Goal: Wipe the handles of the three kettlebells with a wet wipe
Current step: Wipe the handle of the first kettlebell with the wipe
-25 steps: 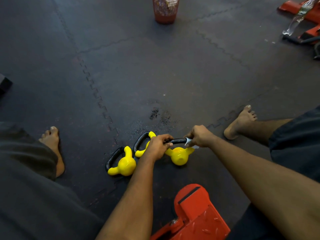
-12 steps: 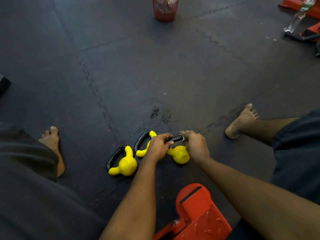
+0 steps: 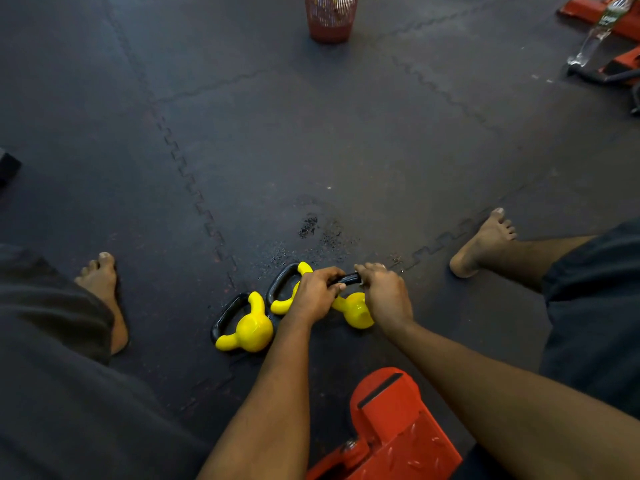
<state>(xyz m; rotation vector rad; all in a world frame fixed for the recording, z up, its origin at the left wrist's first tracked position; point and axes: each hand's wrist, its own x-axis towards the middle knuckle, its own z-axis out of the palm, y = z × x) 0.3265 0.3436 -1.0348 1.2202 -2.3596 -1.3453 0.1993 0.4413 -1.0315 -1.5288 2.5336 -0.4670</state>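
A: What sits nearest?

B: An orange machine part (image 3: 391, 427), low between the forearms. It partly blocks the floor (image 3: 346, 150) there.

A: And the kettlebells?

B: Three of them, small, with glossy yellow bodies and black loop handles, lying on their sides in a row on the dark rubber floor just past the machine part. The left kettlebell (image 3: 254, 329) lies free. The middle kettlebell (image 3: 282, 304) is half hidden behind the left grip (image 3: 317, 292).

A: Which one is being worked on?

B: The right kettlebell (image 3: 356, 310). The left grip is clenched round one end of its handle (image 3: 348, 279). The right grip (image 3: 384, 296) is curled over the other end, the two almost touching.

A: The wipe?

B: Only a pale sliver shows at the right fingers (image 3: 367, 270). It is too small to be sure.

A: Around them?

B: A bare left foot (image 3: 104, 289) and right foot (image 3: 485, 244) are planted well apart on either side. A scuffed patch (image 3: 308, 225) lies just beyond the kettlebells, by the toothed mat seams.

A: Farther out?

B: A red mesh basket (image 3: 330, 19) stands at the far edge. A clear bottle (image 3: 599, 29) leans on orange frames (image 3: 585, 8) in the far right corner.
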